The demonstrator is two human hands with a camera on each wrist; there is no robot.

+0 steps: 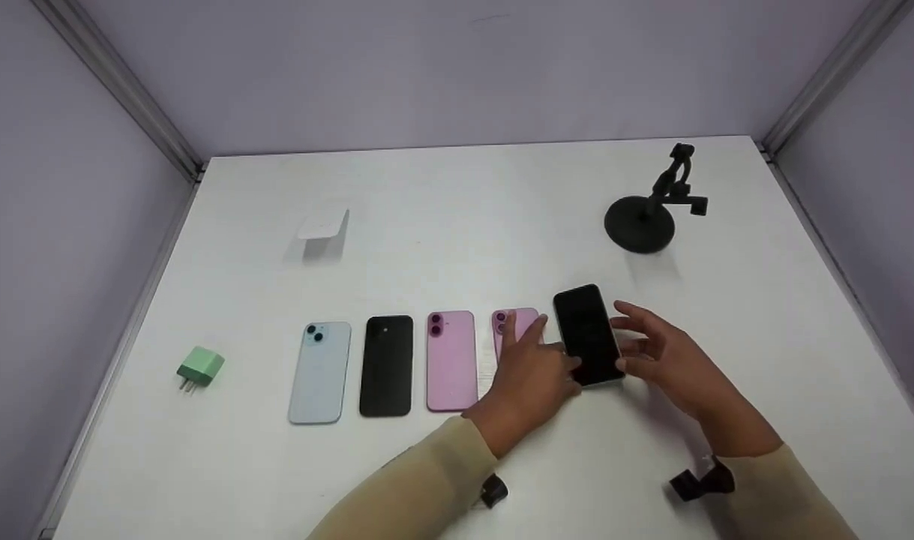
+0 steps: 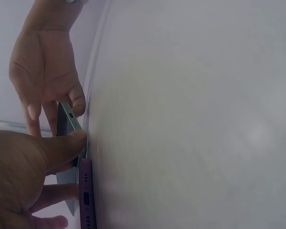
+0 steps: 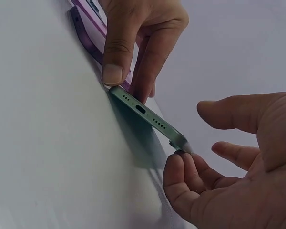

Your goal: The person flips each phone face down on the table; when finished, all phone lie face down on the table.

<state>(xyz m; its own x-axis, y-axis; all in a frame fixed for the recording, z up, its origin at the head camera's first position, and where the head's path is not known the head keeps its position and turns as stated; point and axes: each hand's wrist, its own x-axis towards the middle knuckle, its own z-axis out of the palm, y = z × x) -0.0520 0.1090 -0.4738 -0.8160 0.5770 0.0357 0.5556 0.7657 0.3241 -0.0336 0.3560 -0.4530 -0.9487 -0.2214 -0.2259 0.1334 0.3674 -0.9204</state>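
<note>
A phone with a black screen and pale green frame (image 1: 588,334) lies tilted at the right end of a row of phones. My left hand (image 1: 531,379) pinches its lower left corner, the thumb on the bottom edge and a finger on the screen, as the right wrist view shows. Other left fingers spread over a pink phone (image 1: 528,319), partly hiding it. My right hand (image 1: 670,364) is at the green phone's right side. In the right wrist view its curled fingertips (image 3: 176,171) touch the phone's corner, while the thumb stands apart.
Left of the hands lie another pink phone (image 1: 451,367), a black phone (image 1: 386,367) and a light blue phone (image 1: 320,375). A green charger plug (image 1: 202,366) sits far left. Behind stand a folded white card (image 1: 323,225) and a black stand (image 1: 640,225). Walls border the white table (image 1: 464,217).
</note>
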